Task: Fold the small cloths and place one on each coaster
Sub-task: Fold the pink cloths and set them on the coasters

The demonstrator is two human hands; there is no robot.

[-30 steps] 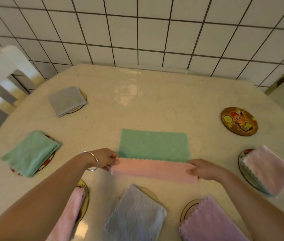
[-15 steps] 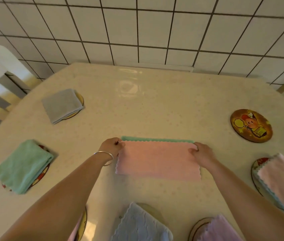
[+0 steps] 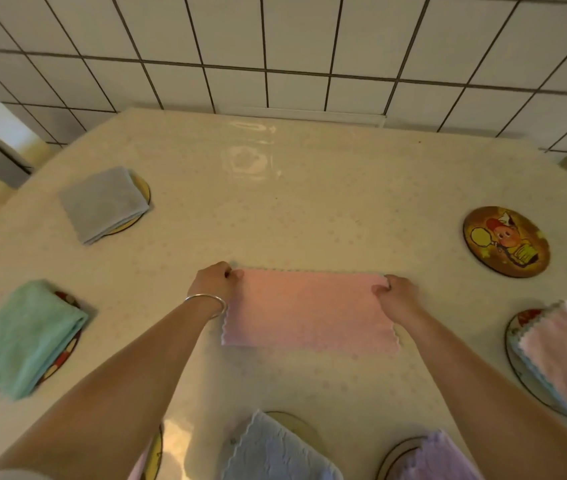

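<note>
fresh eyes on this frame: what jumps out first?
The pink cloth, folded to a strip at the table's centre, with the left hand and right hand pinching its far corners. Next, the one bare cartoon coaster at the right, uncovered, while the coasters round the table's edge carry folded cloths, such as the grey cloth at far left.

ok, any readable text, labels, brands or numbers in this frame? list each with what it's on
None readable.
Bare coaster: a cartoon picture only, no lettering that can be made out.
Coaster under the green cloth: a red and white print shows at its edge, mostly covered; cannot tell if it holds text.
Pink cloth held by the left hand and right hand: no tag or label visible.
</note>
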